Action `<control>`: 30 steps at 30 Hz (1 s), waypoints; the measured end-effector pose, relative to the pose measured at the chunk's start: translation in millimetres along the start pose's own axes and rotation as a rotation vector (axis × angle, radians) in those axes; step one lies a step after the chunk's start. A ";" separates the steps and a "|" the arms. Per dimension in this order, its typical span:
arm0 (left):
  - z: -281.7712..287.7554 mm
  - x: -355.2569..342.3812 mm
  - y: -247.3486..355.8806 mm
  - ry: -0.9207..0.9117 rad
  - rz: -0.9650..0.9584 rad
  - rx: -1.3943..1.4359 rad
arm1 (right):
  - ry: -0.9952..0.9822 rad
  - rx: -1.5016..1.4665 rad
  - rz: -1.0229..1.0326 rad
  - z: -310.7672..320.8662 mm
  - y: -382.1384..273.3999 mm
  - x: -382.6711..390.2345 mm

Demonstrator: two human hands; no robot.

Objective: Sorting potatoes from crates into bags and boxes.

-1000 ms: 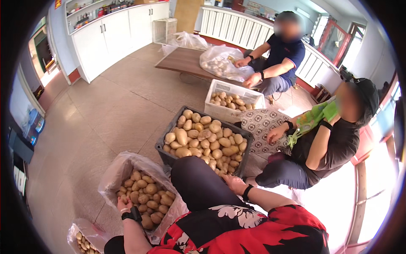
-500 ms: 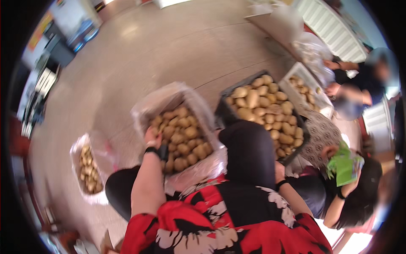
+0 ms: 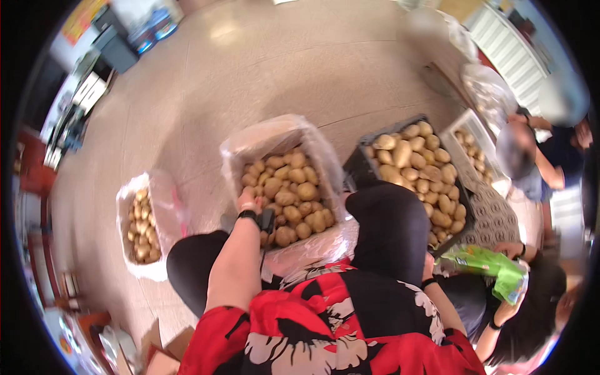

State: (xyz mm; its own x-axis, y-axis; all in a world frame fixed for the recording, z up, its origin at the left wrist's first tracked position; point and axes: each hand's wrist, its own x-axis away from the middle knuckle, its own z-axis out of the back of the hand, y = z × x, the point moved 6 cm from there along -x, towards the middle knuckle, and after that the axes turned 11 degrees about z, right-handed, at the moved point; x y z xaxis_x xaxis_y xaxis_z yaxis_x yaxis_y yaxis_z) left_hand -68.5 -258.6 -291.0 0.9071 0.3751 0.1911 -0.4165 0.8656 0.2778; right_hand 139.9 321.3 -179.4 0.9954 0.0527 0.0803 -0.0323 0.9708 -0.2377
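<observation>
My left hand (image 3: pixel 250 201) reaches into a box (image 3: pixel 240 134) lined with clear plastic, at its left side. Its fingers are against the potatoes (image 3: pixel 287 198) there; blur and the hand's own bulk hide whether one is gripped. A dark band and a small dark block (image 3: pixel 267 220) are at that wrist. Low beside my right thigh is my right hand (image 3: pixel 428 265), its fingers mostly hidden between the leg and a black crate (image 3: pixel 356 167). Larger potatoes (image 3: pixel 431 165) fill that crate.
A smaller plastic-lined box (image 3: pixel 125 194) of small potatoes stands on the floor at left. Beyond the black crate is a white crate (image 3: pixel 453 128) with potatoes. At right, a co-worker holds a green bag (image 3: pixel 500 272); another person (image 3: pixel 550 156) sits farther back.
My view has shifted, so the boxes appear farther right. My left hand stays at the left side of the lined box. The co-worker's green bag now lies stretched out lower, toward my right hand.
</observation>
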 end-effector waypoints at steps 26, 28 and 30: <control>-83.3 70.3 72.5 -0.532 -0.236 0.178 | -0.052 -0.054 -0.028 7.1 -2.0 3.6; -77.8 73.0 80.2 -0.533 -0.239 0.196 | -0.093 -0.058 -0.035 7.0 -1.8 3.2; -69.3 81.6 83.3 -0.555 -0.229 0.212 | -0.127 -0.095 -0.057 6.3 -1.3 2.8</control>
State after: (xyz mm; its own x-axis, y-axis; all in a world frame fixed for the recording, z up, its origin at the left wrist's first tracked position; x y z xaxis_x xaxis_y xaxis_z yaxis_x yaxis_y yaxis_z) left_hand -24.9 -132.9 -317.5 0.8313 -0.0893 0.5485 -0.2701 0.7977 0.5392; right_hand 142.2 321.7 -172.7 0.9758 0.0331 0.2161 0.0385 0.9470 -0.3189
